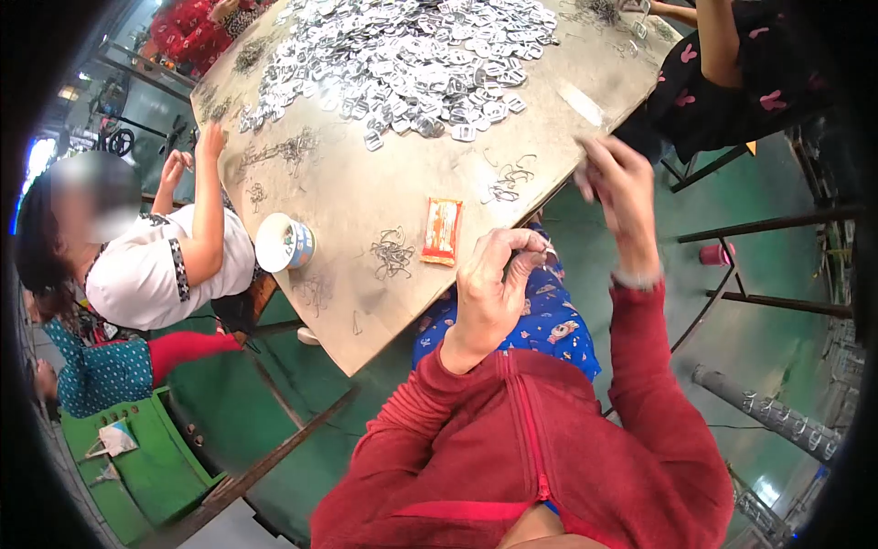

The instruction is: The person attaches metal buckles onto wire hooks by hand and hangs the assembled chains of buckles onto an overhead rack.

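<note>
My left hand [494, 284] is above my lap near the table's edge, thumb and fingers pinched together. What sits between its fingertips is too small to make out. My right hand [624, 197] is raised off the table's right edge, smeared by motion, so its grip cannot be read. Just left of my left hand lies an orange packet [443, 231]. Thin bent wire pieces [393, 253] lie in a tangle beside the packet, and more wire pieces [508, 176] lie toward the right edge. Beyond them spreads a big heap of flat silver metal buckles [430, 69].
A white tub [285, 243] stands at the left edge of the wooden table [347, 339]. A co-worker in white [174, 265] sits on the left; another in dark clothes [750, 73] is at the right. Metal frame bars [768, 224] and a pink container [716, 254] are at right.
</note>
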Motion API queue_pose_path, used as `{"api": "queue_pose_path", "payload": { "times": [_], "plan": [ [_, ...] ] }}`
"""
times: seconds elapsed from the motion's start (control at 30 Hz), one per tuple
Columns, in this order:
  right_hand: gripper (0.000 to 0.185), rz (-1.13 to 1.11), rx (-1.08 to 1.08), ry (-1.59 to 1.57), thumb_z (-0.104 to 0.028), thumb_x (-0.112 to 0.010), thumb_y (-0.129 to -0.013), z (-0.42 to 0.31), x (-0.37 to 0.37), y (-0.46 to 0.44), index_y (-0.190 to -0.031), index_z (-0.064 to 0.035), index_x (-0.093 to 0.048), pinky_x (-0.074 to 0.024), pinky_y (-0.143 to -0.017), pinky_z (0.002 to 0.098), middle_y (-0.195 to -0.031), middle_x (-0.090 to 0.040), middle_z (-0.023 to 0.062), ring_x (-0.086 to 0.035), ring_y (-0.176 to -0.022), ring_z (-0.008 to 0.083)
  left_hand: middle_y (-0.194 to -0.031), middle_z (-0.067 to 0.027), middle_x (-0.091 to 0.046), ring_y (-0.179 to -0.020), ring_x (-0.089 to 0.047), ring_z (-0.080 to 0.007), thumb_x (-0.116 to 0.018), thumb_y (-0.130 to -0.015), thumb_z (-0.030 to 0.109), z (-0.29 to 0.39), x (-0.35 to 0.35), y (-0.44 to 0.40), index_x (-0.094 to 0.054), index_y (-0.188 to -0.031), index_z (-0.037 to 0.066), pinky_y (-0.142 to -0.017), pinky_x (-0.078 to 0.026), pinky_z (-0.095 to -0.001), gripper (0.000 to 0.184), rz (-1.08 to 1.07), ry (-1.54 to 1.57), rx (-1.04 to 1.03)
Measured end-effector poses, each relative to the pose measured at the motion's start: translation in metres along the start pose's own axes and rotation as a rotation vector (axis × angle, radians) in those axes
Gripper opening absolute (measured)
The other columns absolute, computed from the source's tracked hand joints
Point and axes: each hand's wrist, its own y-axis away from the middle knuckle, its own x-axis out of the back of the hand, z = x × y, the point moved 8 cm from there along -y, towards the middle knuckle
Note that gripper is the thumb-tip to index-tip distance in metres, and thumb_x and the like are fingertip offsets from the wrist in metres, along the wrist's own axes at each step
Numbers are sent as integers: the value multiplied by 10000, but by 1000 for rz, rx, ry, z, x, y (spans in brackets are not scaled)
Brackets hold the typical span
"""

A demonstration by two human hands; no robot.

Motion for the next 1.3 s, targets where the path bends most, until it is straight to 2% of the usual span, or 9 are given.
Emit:
{"api": "queue_pose_path", "payload": {
  "times": [0.13, 0.3, 0.43, 0.47, 0.63, 0.7, 0.87, 1.1, 1.3],
  "plan": [
    [295, -22, -93, 49, -211, -610, -870, 82, -13, -132, -972, 65, -634, -433, -474, 228, -713, -591, 80, -549, -547, 112, -854, -111, -609, -800, -615, -170, -557, -889, 19, -7, -5, 3, -522, -935, -20, -729, -505, -291, 69, -32, -11, 67],
    [276, 81, -32, 697, -256, -651, -827, 100, -33, -178, -912, 6, -662, -388, -356, 267, -557, -559, 50, -498, -403, 113, -873, -118, -602, -811, -602, -163, -540, -899, 19, -10, -8, 10, -522, -939, -24, -736, -500, -288, 61, -54, 24, 166],
    [160, 56, -71, 518, -164, -654, -766, 90, -27, -156, -805, -10, -640, -423, -375, 272, -561, -577, 46, -555, -439, 114, -861, -103, -609, -787, -605, -148, -547, -893, 13, -13, -6, 11, -531, -953, -16, -722, -498, -274, 68, -27, 50, 111],
    [131, 36, 92, 563, -113, -628, -754, 96, -15, -166, -807, 5, -644, -468, -421, 270, -569, -587, 52, -564, -443, 126, -856, -98, -611, -780, -606, -144, -551, -891, 13, -13, -5, 11, -533, -956, -14, -719, -497, -270, 72, -22, 64, 106],
    [237, -73, 81, 247, -20, -639, -767, 53, -12, -78, -981, 76, -607, -497, -653, 252, -826, -635, 89, -612, -730, 145, -811, -72, -619, -735, -623, -134, -595, -864, 23, -9, -2, 5, -571, -925, -16, -657, -492, -252, 77, 26, 87, 67],
    [237, -106, 103, 295, 2, -639, -752, 23, -21, -23, -983, 48, -618, -423, -612, 208, -806, -616, 47, -554, -697, 98, -794, -71, -622, -726, -625, -135, -597, -863, 34, -12, -1, 4, -576, -919, -13, -651, -491, -252, 77, 43, 90, 69],
    [188, -84, 234, 190, 54, -628, -773, -35, -42, 73, -961, 42, -626, -435, -583, 202, -815, -637, 51, -556, -661, 87, -744, -85, -626, -690, -628, -154, -603, -854, 53, -7, -6, -1, -585, -897, -6, -637, -490, -272, 76, 25, 58, 58],
    [187, -16, 291, 110, 102, -615, -778, -39, -46, 86, -960, 65, -635, -462, -590, 221, -847, -644, 91, -588, -701, 125, -788, -128, -615, -748, -613, -277, -649, -776, 33, 9, 5, 1, -592, -870, 12, -665, -471, -354, 112, 134, -154, -78],
    [201, -81, 173, -84, 129, -589, -756, -11, -48, 82, -934, 47, -637, -441, -541, 230, -818, -616, 96, -574, -651, 150, -824, -100, -618, -838, -605, -270, -674, -747, 47, -18, 10, 17, -598, -905, 22, -765, -458, -377, 176, 38, -250, -67]
  ]
}}
